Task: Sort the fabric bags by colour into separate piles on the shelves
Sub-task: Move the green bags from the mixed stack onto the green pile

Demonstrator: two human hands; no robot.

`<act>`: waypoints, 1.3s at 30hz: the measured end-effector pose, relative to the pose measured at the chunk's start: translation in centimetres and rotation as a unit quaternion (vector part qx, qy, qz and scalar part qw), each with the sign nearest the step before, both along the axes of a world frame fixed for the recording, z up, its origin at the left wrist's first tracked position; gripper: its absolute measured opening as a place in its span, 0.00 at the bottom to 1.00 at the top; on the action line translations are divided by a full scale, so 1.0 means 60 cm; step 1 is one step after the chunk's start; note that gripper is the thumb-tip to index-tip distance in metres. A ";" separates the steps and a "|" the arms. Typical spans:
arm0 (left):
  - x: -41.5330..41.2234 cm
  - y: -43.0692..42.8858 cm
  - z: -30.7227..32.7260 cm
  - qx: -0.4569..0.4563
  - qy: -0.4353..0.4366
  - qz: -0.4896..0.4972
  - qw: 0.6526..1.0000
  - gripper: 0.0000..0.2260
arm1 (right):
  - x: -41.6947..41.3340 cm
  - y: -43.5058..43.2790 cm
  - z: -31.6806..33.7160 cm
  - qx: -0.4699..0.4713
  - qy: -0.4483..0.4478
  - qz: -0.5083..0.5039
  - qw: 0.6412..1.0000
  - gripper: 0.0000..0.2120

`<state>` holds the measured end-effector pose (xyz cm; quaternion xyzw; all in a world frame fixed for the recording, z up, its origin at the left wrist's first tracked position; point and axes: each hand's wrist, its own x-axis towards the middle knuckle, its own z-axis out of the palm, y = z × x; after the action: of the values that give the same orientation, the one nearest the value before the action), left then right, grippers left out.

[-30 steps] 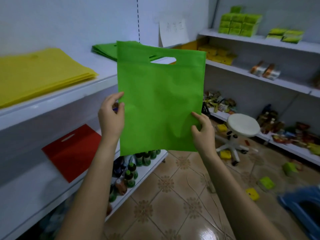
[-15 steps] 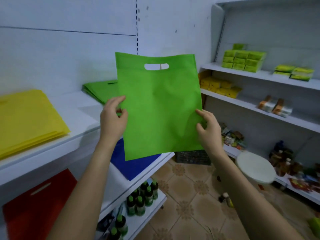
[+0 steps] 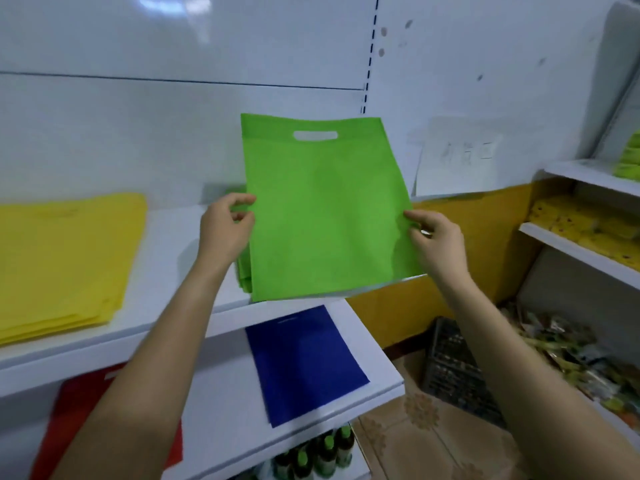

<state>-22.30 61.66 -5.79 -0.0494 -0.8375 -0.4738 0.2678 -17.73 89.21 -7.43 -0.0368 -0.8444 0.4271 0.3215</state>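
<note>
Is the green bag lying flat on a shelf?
No, the left hand and right hand pinch the green bag by its side edges, holding it upright in front of the green pile.

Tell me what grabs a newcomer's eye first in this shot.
The bright green bag, held upright mid-frame, left hand and right hand pinching its side edges over the upper shelf. Next the yellow pile at left on that shelf, then the blue bag flat on the lower shelf, a red bag to its left.

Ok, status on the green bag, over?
Upright green bag pinched at its sides by left hand and right hand. Behind it, green pile on upper shelf. No obstruction seen.
</note>
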 end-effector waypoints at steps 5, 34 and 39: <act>-0.047 -0.002 -0.014 -0.040 -0.023 0.094 0.994 0.13 | -0.111 0.001 -0.003 -0.010 -0.047 0.094 0.994 0.17; 0.018 -0.043 -0.030 -0.050 0.011 0.169 0.984 0.12 | -0.088 -0.013 -0.005 -0.038 0.022 0.253 0.966 0.12; 0.108 -0.087 -0.023 -0.080 0.038 0.171 0.981 0.12 | -0.007 -0.134 -0.025 0.014 0.052 0.346 0.937 0.15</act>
<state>-15.84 56.47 -7.19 0.0548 -0.8580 -0.3500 0.3719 -18.18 81.17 -8.91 0.2842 -0.7929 0.5016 0.1975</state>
